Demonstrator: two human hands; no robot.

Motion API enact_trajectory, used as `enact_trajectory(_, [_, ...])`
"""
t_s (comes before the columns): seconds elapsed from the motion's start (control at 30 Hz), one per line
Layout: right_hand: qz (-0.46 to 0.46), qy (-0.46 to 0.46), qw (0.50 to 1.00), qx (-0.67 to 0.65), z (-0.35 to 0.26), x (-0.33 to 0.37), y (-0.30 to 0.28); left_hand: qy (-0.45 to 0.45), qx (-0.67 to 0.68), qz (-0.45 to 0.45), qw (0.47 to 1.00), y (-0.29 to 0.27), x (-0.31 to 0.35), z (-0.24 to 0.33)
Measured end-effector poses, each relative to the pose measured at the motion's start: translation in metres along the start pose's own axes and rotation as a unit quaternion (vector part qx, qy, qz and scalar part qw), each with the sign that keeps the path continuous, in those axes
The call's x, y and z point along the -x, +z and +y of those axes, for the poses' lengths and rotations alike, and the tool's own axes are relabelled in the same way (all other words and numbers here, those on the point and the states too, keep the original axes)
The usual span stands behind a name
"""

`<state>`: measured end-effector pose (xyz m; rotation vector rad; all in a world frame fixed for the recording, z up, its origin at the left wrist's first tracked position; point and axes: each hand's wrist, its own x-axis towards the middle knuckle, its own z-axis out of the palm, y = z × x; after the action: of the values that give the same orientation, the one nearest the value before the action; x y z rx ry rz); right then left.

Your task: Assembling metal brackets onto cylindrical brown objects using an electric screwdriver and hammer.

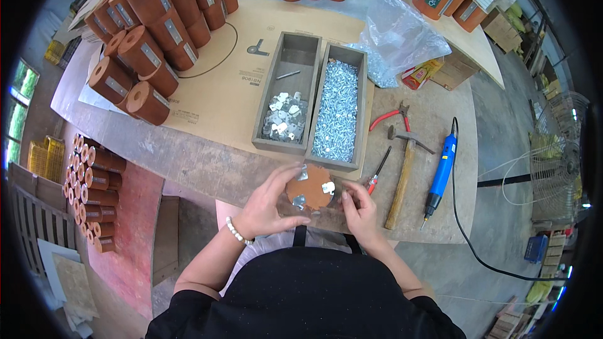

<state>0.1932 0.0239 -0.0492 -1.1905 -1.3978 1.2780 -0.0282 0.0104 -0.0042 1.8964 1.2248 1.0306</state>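
Note:
A round reddish-brown piece (312,190) is held over the near table edge, one flat end facing up. Three small shiny metal tabs sit around the rim of that end. My left hand (267,204) curves around its left side, thumb below and fingers along the upper left. My right hand (363,210) is closed by the right rim, thumb and forefinger pinched; whatever is between them is too small to make out. Beyond stand two long grey trays: the left tray (256,127) holds small metal plates and a thin rod, the right tray (362,103) many silvery screws.
On the right lie red-handled pliers (402,113), a red-handled screwdriver (374,179), a hammer (402,179) and a blue corded electric screwdriver (443,166). Stacked brown cylinders (151,50) rise at the left. A plastic bag (402,31) lies behind the trays.

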Motion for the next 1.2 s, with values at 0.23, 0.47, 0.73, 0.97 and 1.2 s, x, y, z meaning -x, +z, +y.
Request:
enact_trajectory(0.23, [0.011, -0.149, 0.96, 0.237, 0.022, 0.016, -0.01, -0.073, 0.054, 0.111, 0.99, 0.036, 0.016, -0.016])
enact_trajectory(0.47, [-0.004, -0.185, 0.952, 0.243, 0.032, 0.008, -0.011, -0.037, -0.017, 0.101, 0.994, 0.009, 0.005, -0.015])
enact_trajectory(0.73, [-0.009, -0.146, 0.964, 0.224, 0.034, 0.003, -0.018, 0.009, 0.135, 0.228, 0.964, -0.103, -0.151, 0.0])
enact_trajectory(0.97, [0.062, -0.158, 0.974, 0.152, 0.108, 0.001, -0.01, -0.082, -0.058, 0.235, 0.967, -0.116, -0.325, -0.126])
enact_trajectory(1.2, [0.129, -0.135, 0.967, 0.173, 0.134, -0.055, -0.012, -0.157, -0.076, 0.233, 0.957, -0.083, -0.439, -0.212])
